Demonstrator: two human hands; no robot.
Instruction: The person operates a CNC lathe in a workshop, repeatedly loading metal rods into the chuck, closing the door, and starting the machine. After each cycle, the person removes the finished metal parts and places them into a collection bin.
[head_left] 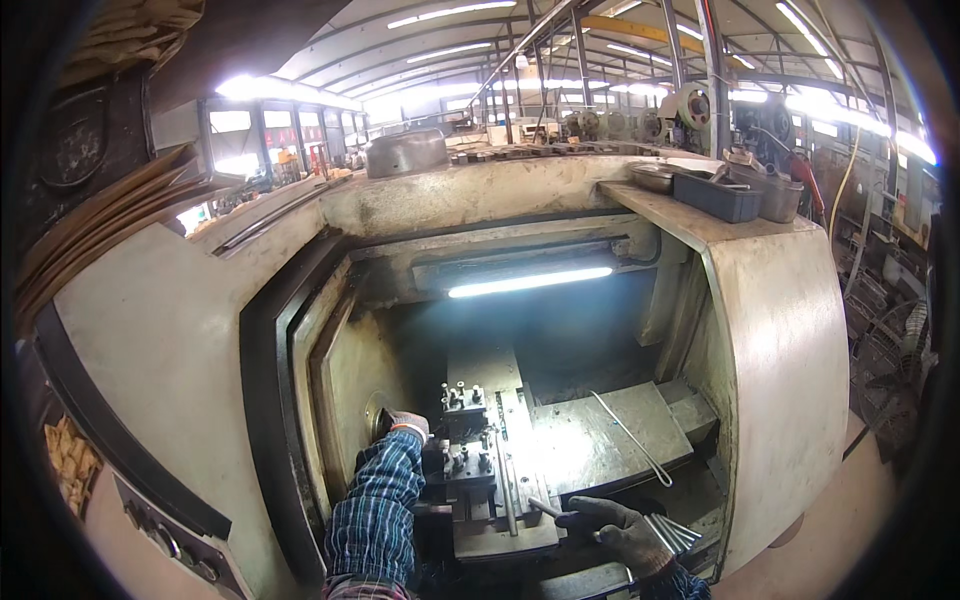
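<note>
**Short metal rod [541, 506]: how we'd hold it**

So we've got the rod pinched near one end in our gloved right hand [622, 532], to the right of the front tool block [468, 466] and nearer us. Looks stiff, lightish and hard to break, maybe slick if oily, so we'd grab it mid-length. Our left hand [410, 425] is by the spindle [379, 418], left of that block; can't tell what it's gripping. Loose rods [675, 533] sit farther right of the block.
</note>
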